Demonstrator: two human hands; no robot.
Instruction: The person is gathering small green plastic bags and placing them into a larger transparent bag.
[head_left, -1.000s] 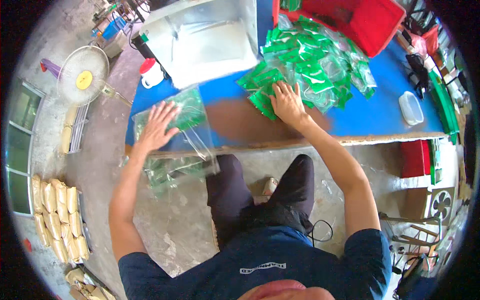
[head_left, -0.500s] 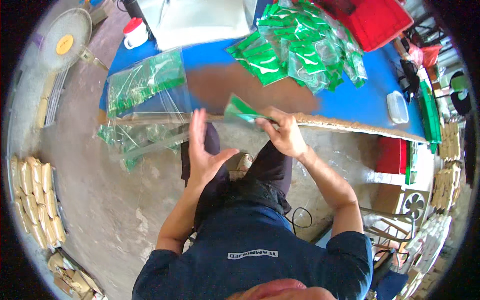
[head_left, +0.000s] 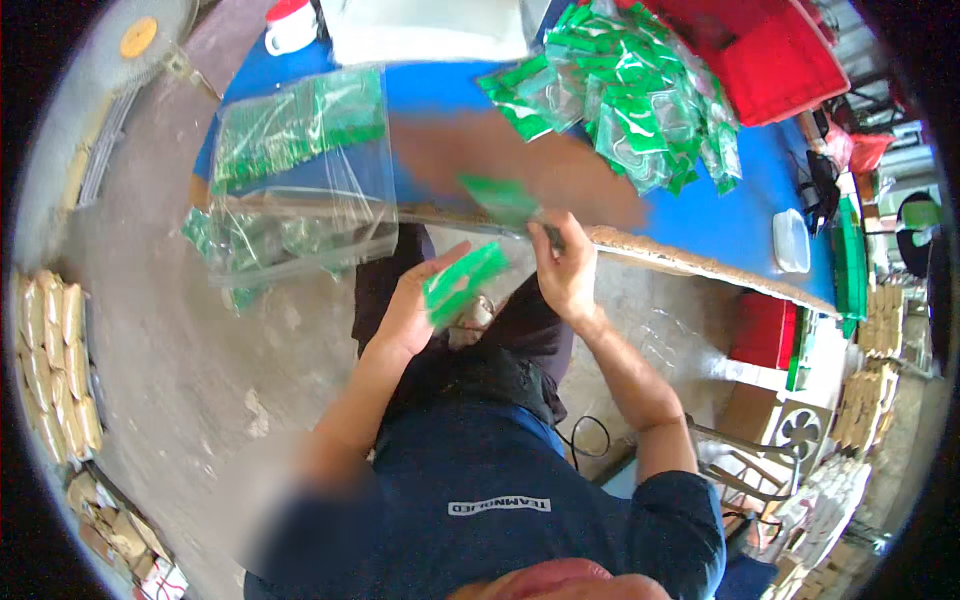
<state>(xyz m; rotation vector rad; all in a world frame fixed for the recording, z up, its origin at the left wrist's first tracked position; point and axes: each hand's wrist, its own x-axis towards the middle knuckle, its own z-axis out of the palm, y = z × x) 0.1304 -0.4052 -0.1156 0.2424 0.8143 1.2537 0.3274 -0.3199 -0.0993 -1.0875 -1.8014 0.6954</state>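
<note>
My left hand (head_left: 408, 308) is closed on a small green-and-clear packet (head_left: 465, 284), held in front of my lap. Just right of it, at the table edge, my right hand (head_left: 566, 262) pinches another green packet (head_left: 500, 198), smeared by motion. To the left, a large clear plastic bag (head_left: 345, 200) with rows of green packets inside hangs partly over the edge. Farther off lies a loose heap of the same green packets (head_left: 640, 110).
A blue table (head_left: 440, 85) with a worn brown patch spans the front. On it are a red crate (head_left: 770, 65), a clear plastic tub (head_left: 791, 240), a white mug with a red lid (head_left: 290, 28) and stacked clear sheets (head_left: 430, 30). A fan (head_left: 140, 50) stands left.
My left hand was open and empty; now it grips a green packet. My right hand has moved slightly, with a green packet still in it. The whole view has shifted a little.
</note>
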